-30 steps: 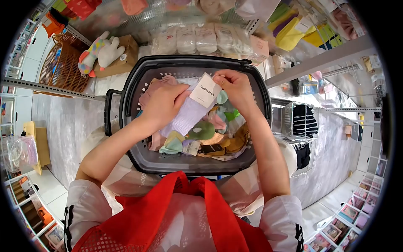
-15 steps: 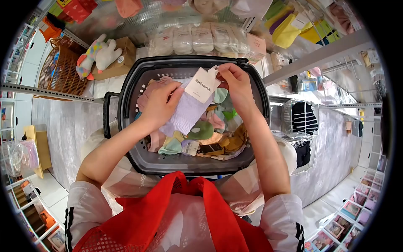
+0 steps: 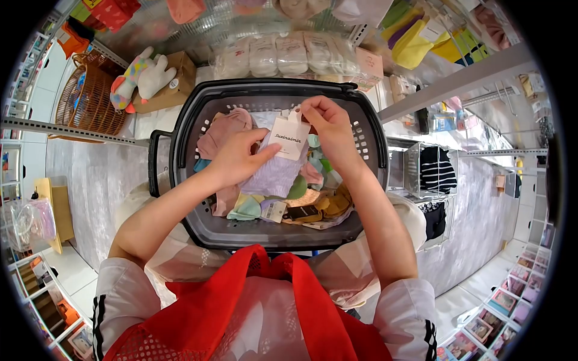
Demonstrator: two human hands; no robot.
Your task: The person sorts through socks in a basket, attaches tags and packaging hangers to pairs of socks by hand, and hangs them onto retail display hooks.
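A dark grey basket [image 3: 277, 239] stands in front of me with a mix of coloured fabric items in it. Above them, my left hand [image 3: 241, 157] grips a lavender knit item [image 3: 270, 175], its thumb over the lower left of a white printed tag [image 3: 288, 138]. The tag lies on the upper part of the lavender item. My right hand [image 3: 328, 126] pinches the tag's top end between thumb and fingers. A pink item [image 3: 226, 131] lies at the basket's left, mustard fabric [image 3: 335, 203] at its lower right.
Wrapped white packs [image 3: 283, 54] line the shelf behind the basket. At left are a plush toy [image 3: 144, 75], a cardboard box and a wicker basket [image 3: 90, 102]. Wire bins [image 3: 435, 171] with dark items stand at right, below a metal shelf beam [image 3: 451, 81].
The tag and lavender item have turned more upright and shifted slightly left and down. My right hand has moved a little left, and my left thumb now lies over the tag's edge.
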